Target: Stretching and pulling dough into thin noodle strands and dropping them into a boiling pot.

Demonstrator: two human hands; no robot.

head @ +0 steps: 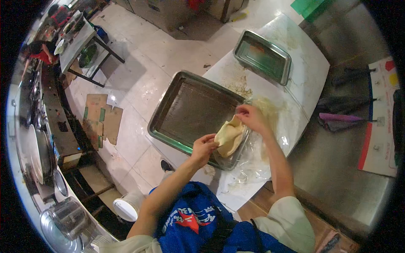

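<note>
A thin, pale sheet of dough [230, 136] hangs between my two hands over the right end of a large metal baking tray [193, 110]. My left hand [204, 148] pinches its left edge between thumb and fingers. At the upper corner, my right hand [251, 117] grips it, slightly blurred. Clear plastic film [253, 158] lies crumpled along the tray's right end and under my right forearm. Some of the dough's lower edge lies over or against the film; whether it touches the tray cannot be told.
A smaller, deep metal pan [262, 58] stands farther back on the white table [294, 41]. Flattened cardboard [101, 120] lies on the tiled floor to the left. A white bucket [126, 208] is by my left elbow. People [44, 50] work at the far left counter.
</note>
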